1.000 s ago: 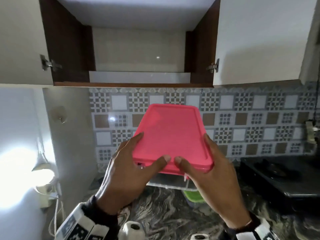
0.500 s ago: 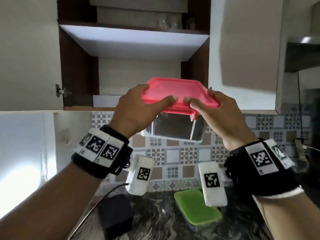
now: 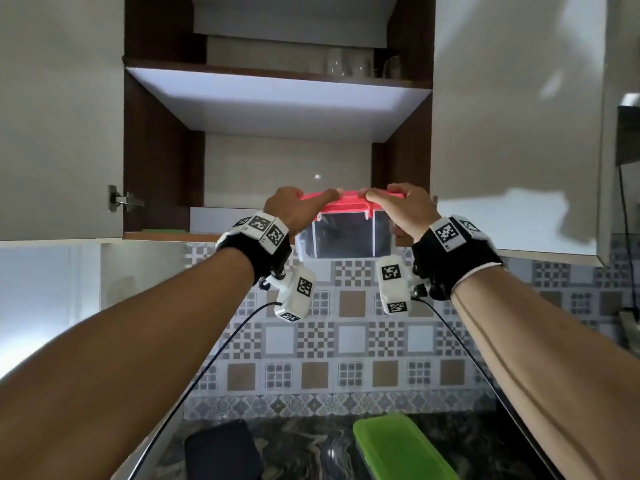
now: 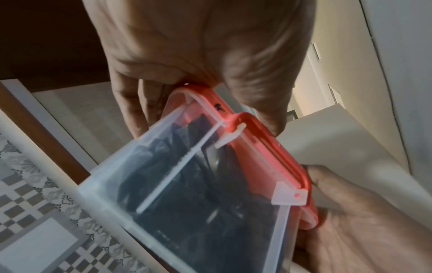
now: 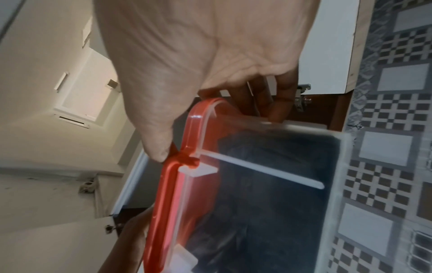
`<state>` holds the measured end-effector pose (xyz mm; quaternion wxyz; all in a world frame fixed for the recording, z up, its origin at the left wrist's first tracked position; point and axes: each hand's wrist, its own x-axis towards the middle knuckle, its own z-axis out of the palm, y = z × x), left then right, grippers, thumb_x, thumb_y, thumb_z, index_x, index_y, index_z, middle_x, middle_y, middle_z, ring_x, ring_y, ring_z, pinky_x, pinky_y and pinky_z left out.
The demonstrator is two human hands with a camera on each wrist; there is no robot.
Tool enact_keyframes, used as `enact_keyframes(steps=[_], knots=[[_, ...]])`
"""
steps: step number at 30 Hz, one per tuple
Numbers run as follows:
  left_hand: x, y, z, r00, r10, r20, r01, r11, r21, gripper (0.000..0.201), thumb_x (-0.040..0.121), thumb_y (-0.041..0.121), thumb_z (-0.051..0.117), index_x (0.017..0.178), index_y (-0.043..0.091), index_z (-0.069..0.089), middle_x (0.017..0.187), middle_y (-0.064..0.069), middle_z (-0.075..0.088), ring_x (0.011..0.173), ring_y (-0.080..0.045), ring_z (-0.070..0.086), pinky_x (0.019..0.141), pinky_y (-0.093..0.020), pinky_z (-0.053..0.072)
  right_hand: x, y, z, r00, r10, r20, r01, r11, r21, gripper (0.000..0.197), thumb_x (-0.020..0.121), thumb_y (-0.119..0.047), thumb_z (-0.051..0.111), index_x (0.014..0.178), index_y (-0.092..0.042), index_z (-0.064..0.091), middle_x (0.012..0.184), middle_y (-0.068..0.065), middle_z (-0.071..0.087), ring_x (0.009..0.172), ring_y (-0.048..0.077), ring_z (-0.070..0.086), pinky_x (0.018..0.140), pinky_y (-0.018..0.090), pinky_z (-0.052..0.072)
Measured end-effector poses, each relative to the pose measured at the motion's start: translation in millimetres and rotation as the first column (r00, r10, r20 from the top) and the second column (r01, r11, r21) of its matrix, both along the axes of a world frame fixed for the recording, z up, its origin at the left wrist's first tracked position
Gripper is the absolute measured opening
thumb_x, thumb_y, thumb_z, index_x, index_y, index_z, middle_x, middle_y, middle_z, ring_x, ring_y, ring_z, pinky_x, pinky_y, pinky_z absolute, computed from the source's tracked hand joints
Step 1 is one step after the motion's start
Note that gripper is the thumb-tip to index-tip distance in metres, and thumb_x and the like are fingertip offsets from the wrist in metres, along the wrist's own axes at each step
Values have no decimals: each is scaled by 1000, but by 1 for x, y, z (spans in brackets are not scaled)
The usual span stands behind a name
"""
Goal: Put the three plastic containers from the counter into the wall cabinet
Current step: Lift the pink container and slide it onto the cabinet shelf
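Pink-lidded box clamped between my left hand and right hand — thumbs on lid, at open cabinet mouth — green-lidded box on counter below.

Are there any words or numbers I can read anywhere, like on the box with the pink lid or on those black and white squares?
None can be read.
Pink lid: a small black mark on its edge, too blurred to read.
Wrist bands: black and white square code patterns, not letters or numbers.
Green-lidded container: no writing visible.
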<state>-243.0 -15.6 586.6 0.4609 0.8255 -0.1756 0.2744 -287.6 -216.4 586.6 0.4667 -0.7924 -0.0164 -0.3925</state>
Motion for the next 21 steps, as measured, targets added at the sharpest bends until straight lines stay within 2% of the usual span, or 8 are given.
enact_keyframes(steps=[2,4,6,8,10,11,15,21], knots=[[21,-8,6,1000,3,-20,-3,1000,12,96,57,90,57,101,6,70,95,-10,71,83,-28,67,70,-30,48,20,-9,2,1000,20,-14,-20,1000,22,68,75,-57,77,126,-14,61,114,5,69,97,22,65,72,29,51],[41,-17,13,1000,18,-21,-18,1000,4,119,47,95,55,124,4,66,126,-17,69,108,-35,68,89,-38,52,39,-16,4,1000,15,-16,-14,999,48,75,77,-58,75,135,-12,59,120,7,67,98,21,61,67,25,43],[55,-25,20,999,32,-24,-31,999,9,122,48,95,54,132,7,62,135,-16,65,116,-35,65,93,-39,50,56,-23,7,1000,-2,-17,4,998,68,76,79,-60,73,137,-12,58,120,5,64,105,21,61,79,28,49],[71,-34,24,999,29,-23,-28,1000,8,116,59,91,56,142,10,53,143,-13,59,123,-34,61,93,-37,46,76,-31,12,1000,-17,-20,19,997,75,83,77,-65,72,139,-13,57,121,5,64,110,23,63,90,34,51],[90,-42,24,1000,14,-27,-15,1000,-4,109,68,86,57,148,14,43,146,-12,54,126,-34,57,97,-38,44,94,-39,16,999,-31,-25,33,997,67,85,79,-68,69,141,-11,55,126,6,65,114,25,63,91,34,49],[98,-45,24,1000,-1,-24,1,1000,-12,106,71,84,57,149,14,40,146,-13,53,125,-34,56,99,-40,45,102,-42,19,999,-37,-28,38,997,61,85,82,-67,66,143,-10,53,134,8,64,120,27,62,96,35,48],[130,-60,21,999,-25,32,25,1000,-6,93,83,74,57,149,12,35,142,-14,54,122,-34,57,94,-35,44,130,-53,24,1000,-18,-5,19,1000,19,82,96,-59,54,156,-6,33,156,14,45,139,33,49,112,39,38],[168,-74,22,998,21,54,-24,998,54,92,86,71,57,153,14,30,146,-17,50,128,-36,56,102,-40,45,167,-56,20,999,-30,-35,29,999,-18,91,92,-67,52,159,-16,22,158,16,43,139,39,48,115,50,39]])
